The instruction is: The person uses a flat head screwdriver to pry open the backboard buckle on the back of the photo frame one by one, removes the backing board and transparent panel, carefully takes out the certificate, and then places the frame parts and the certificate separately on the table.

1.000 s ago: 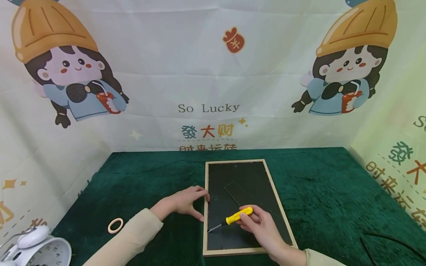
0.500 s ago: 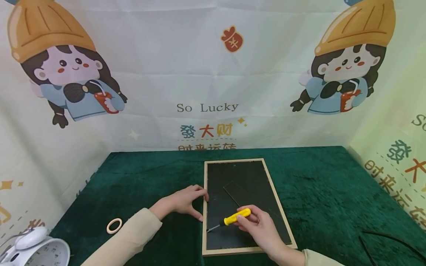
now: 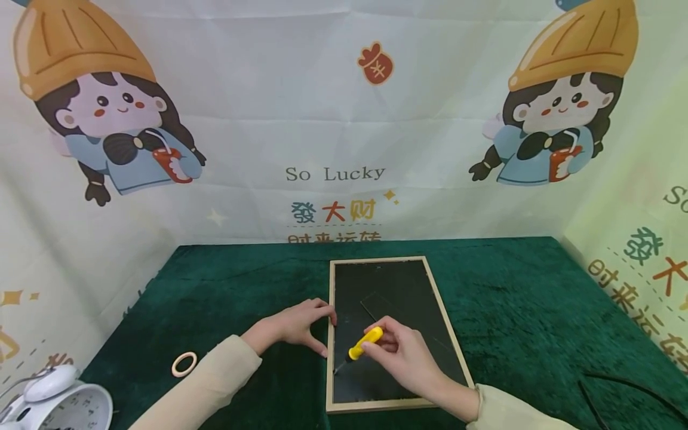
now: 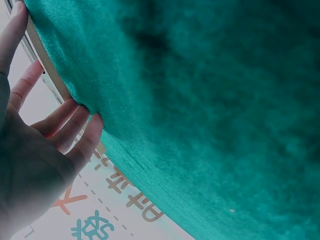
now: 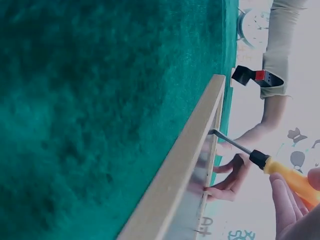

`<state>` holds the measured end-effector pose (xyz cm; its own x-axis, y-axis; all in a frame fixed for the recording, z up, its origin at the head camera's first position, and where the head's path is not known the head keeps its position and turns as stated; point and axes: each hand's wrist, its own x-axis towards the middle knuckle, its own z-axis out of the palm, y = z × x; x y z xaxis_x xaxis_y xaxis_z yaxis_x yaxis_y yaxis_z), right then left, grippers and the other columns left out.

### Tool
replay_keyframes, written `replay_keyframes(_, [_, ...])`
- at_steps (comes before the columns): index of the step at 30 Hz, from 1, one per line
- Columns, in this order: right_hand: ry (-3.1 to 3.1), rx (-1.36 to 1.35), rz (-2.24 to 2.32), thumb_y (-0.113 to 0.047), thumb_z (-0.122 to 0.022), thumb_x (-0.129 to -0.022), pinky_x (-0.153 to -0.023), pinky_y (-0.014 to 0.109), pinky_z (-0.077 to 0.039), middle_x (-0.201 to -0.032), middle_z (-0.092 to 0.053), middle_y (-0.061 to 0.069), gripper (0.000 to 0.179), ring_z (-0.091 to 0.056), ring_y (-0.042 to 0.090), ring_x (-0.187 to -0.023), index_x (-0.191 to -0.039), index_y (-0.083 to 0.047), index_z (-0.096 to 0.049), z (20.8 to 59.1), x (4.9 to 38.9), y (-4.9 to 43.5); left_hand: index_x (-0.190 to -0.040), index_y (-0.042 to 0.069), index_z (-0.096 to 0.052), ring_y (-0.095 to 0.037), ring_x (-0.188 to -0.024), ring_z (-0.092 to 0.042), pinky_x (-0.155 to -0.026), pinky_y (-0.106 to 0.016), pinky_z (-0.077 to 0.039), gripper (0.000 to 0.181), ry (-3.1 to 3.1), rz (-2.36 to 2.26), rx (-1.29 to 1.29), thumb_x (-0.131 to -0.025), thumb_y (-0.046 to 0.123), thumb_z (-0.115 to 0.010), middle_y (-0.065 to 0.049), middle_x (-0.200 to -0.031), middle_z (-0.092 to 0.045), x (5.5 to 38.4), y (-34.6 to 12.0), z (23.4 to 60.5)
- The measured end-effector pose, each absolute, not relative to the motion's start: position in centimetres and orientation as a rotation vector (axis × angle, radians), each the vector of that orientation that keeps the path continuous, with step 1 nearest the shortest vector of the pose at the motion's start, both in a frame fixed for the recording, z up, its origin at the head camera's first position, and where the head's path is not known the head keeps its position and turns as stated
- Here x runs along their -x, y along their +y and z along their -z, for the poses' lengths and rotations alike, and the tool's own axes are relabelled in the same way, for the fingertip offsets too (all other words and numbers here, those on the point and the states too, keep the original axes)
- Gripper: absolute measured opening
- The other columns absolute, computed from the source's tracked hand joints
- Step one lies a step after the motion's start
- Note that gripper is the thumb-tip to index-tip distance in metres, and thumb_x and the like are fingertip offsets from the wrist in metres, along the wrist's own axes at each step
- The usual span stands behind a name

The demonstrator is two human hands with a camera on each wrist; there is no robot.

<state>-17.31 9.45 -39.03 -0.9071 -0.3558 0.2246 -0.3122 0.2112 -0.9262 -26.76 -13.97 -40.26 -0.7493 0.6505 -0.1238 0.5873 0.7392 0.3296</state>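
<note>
A picture frame (image 3: 376, 404) with a pale wooden rim lies with its black backing (image 3: 398, 286) facing up. My right hand (image 3: 408, 358) grips a yellow-handled screwdriver (image 3: 365, 344) in its fingers and thumb. The screwdriver's metal tip (image 5: 214, 132) is down at the inner side of the left rim, near the front corner. My left hand (image 3: 295, 325) rests at the frame's left rim, fingertips and thumb touching it; in the left wrist view the fingers (image 4: 60, 120) are mostly extended along that edge. A thin support leg (image 3: 369, 309) on the backing is partly hidden behind my right hand.
Dark green cloth (image 3: 258, 275) covers the table. A light ring (image 3: 184, 364) lies by the left forearm, and a white alarm clock (image 3: 75, 400) stands at the front left corner. A black cord (image 3: 634, 388) lies at the front right. Printed curtains (image 3: 333, 119) surround the table.
My right hand has shifted left and slightly away from me, tilting the screwdriver more steeply while its tip stays at the left rim. The left hand and frame have kept their place.
</note>
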Motion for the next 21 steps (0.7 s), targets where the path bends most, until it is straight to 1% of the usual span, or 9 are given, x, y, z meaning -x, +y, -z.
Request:
replay_keyframes(5, [2.245, 0.400, 1.972, -0.020, -0.062, -0.083, -0.069, 0.029, -0.049, -0.095, -0.063, 0.014, 0.039, -0.062, 0.023, -0.080, -0.107, 0.006, -0.048, 40.1, 17.8, 10.2, -0.103, 0.027, -0.050, -0.017, -0.095, -0.041, -0.080, -0.037, -0.040, 0.052, 2.712, -0.383, -0.982, -0.062, 0.054, -0.070, -0.003, -0.115, -0.043, 26.7, -14.0, 40.4])
replay_keyframes(8, [2.172, 0.292, 2.027, -0.022, -0.062, -0.083, -0.070, 0.031, -0.048, -0.095, -0.062, 0.015, 0.042, -0.062, 0.023, -0.081, -0.109, 0.008, -0.046, 40.6, 18.0, 10.6, -0.103, 0.027, -0.050, -0.018, -0.096, -0.040, -0.080, -0.037, -0.040, 0.053, 2.709, -0.387, -0.985, -0.062, 0.053, -0.070, -0.003, -0.116, -0.042, 26.8, -14.0, 40.4])
replay_keyframes(11, [2.256, 0.368, 1.990, -0.021, -0.062, -0.083, -0.069, 0.029, -0.048, -0.094, -0.062, 0.014, 0.039, -0.062, 0.021, -0.080, -0.106, 0.007, -0.048, 40.8, 17.8, 10.5, -0.104, 0.026, -0.050, -0.018, -0.096, -0.040, -0.080, -0.038, -0.040, 0.053, 2.703, -0.397, -0.991, -0.063, 0.053, -0.070, -0.004, -0.116, -0.042, 26.8, -14.0, 40.4])
replay_keyframes(14, [2.389, 0.536, 1.910, -0.019, -0.062, -0.083, -0.067, 0.027, -0.049, -0.092, -0.064, 0.012, 0.031, -0.063, 0.019, -0.079, -0.102, 0.004, -0.051, 40.5, 17.6, 10.0, -0.104, 0.026, -0.050, -0.018, -0.096, -0.040, -0.080, -0.038, -0.040, 0.054, 2.707, -0.396, -0.999, -0.063, 0.055, -0.069, -0.003, -0.115, -0.042, 26.8, -14.1, 40.5])
replay_keyframes(18, [2.460, 0.698, 1.837, -0.010, -0.061, -0.083, -0.067, 0.026, -0.048, -0.091, -0.064, 0.009, 0.020, -0.063, 0.016, -0.079, -0.099, -0.001, -0.053, 40.0, 17.6, 9.2, -0.105, 0.026, -0.051, -0.017, -0.095, -0.041, -0.080, -0.037, -0.039, 0.056, 2.713, -0.397, -1.003, -0.062, 0.055, -0.069, -0.002, -0.114, -0.043, 26.9, -14.2, 40.7])
replay_keyframes(21, [2.489, 0.764, 1.781, -0.008, -0.061, -0.083, -0.067, 0.024, -0.048, -0.090, -0.064, 0.007, 0.018, -0.063, 0.013, -0.077, -0.098, -0.003, -0.053, 39.3, 17.8, 8.8, -0.107, 0.026, -0.051, -0.017, -0.094, -0.041, -0.080, -0.037, -0.039, 0.056, 2.710, -0.407, -1.001, -0.063, 0.055, -0.069, -0.002, -0.114, -0.044, 26.9, -14.2, 40.6])
